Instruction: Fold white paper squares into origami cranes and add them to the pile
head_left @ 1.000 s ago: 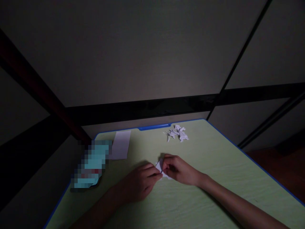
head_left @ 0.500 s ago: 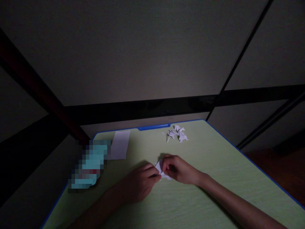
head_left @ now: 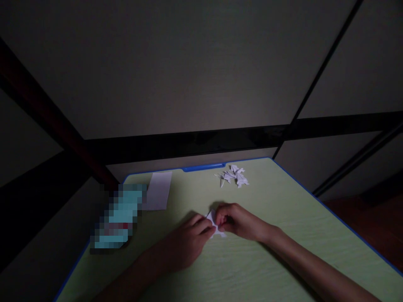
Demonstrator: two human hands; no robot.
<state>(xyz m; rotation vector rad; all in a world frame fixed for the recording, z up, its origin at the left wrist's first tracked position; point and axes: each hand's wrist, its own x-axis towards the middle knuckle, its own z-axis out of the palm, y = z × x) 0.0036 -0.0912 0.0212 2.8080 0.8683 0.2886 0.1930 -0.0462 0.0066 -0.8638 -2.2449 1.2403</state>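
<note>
A small piece of folded white paper [head_left: 211, 216] lies on the pale green table [head_left: 283, 260], between my two hands. My left hand [head_left: 192, 239] has its fingers closed on the paper's left side and presses near its middle. From the other side, my right hand [head_left: 234, 221] pinches the paper with curled thumb and forefinger. The fingers cover much of the paper, so its full shape is hidden. A pointed upper part and small lower flaps show.
Several small folded paper figures [head_left: 241, 179] lie in a cluster at the back. A white paper sheet [head_left: 159, 191] rests at the back left, beside a blurred-out turquoise object [head_left: 121, 218]. A blue pen-like strip [head_left: 204, 167] runs along the table's far edge, before a panelled wall [head_left: 189, 75].
My left hand's fingers have slid slightly right over the folded paper, closer to the right fingertips. My right hand has barely shifted. The other things stay in place.
</note>
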